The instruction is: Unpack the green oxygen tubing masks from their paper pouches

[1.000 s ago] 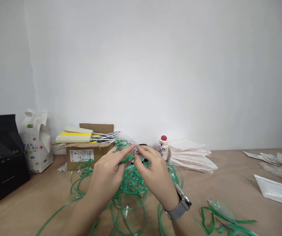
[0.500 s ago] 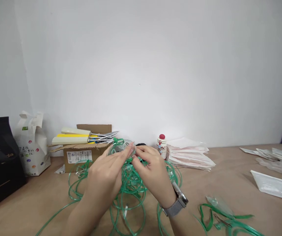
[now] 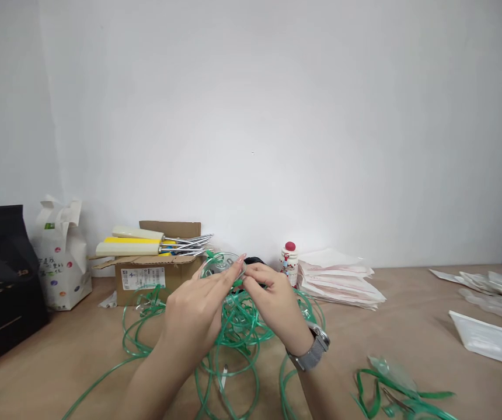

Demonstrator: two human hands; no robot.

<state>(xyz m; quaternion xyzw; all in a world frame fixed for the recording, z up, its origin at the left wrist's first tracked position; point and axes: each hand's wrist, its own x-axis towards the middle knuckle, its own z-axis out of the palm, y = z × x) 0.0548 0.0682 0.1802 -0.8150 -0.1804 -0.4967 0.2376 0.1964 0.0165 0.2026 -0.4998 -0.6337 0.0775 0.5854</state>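
Note:
A clear plastic oxygen mask (image 3: 216,261) with a green strap is up between my hands, above a heap of green tubing (image 3: 237,321). My left hand (image 3: 196,303) is wrapped over the mask's near side, fingers together and pointing right. At its right edge, my right hand (image 3: 272,297) has thumb and index finger pinched; the small part between them is mostly hidden. A watch with a grey mesh band (image 3: 314,350) is on my right wrist. Other clear mask parts lie among the coils below.
Scissors (image 3: 393,399) lie with a green strap (image 3: 376,388) at front right. Behind stand a carton (image 3: 159,280) holding long-handled metal tools, a white bottle (image 3: 289,262) and stacked paper packets (image 3: 338,280). Bags (image 3: 3,291) stand left; flat wrappers (image 3: 491,338) lie right.
The whole view has shifted slightly, so things appear a little further right. Both hands remain on the mask, with the right fingers closed more tightly at its edge.

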